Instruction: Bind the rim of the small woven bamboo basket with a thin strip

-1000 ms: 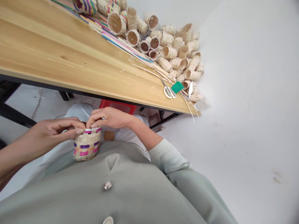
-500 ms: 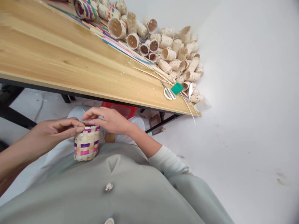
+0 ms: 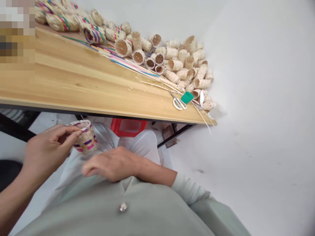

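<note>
A small woven basket [image 3: 86, 144], pale with pink and purple strips and a white-bound rim, is tilted above my lap at the left. My left hand [image 3: 52, 144] pinches its rim between thumb and fingers. The basket's mouth faces up and its inside partly shows. My right hand [image 3: 112, 164] is closed, apart from the basket, lower and nearer my body. Its fingers are slightly blurred, and whatever they may hold cannot be made out.
A wooden table [image 3: 98, 88] runs across the front. On it lie white-handled scissors [image 3: 179, 103], a green cup-like piece [image 3: 187, 97], loose coloured strips [image 3: 137, 69] and a heap of woven tubes [image 3: 176, 64]. A red plastic stool or bin [image 3: 129, 127] stands underneath.
My right hand has left the basket's rim and moved down toward my body. My left hand still holds the basket, now tipped and shifted slightly left. The view has moved a little.
</note>
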